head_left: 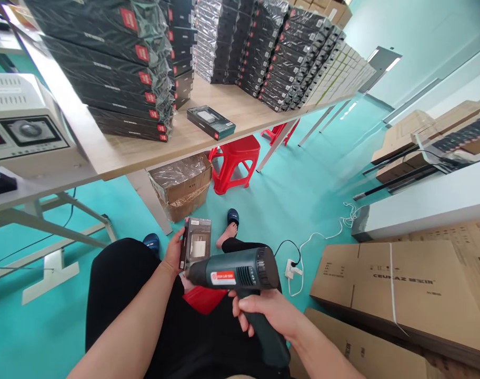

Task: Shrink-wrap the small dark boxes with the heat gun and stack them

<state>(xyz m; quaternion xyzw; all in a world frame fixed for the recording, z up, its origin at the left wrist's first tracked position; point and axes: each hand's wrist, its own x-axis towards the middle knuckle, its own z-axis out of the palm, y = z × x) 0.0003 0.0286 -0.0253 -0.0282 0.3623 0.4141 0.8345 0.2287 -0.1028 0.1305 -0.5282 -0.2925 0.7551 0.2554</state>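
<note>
Pointing leftward, gun [240, 269] held by handle in right hand [259, 309], fingers wrapped round, likely for firm aim. Small box [198, 243] held by side in left hand [172, 255], hand half closed, some fingers hidden, maybe so front is kept bare. Beyond, flat box [211, 122] laid near table [250, 121] edge, perhaps for easy reach. Behind, other boxes [275, 58] piled high, likely to save room.

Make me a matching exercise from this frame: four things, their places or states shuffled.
1. heat gun
2. small box
3. white socket block
4. open carton

A. on the floor by a table leg
B. has a black plug in it
C. in the right hand
D. in the left hand

Pairs: 1-C, 2-D, 3-B, 4-A
</note>
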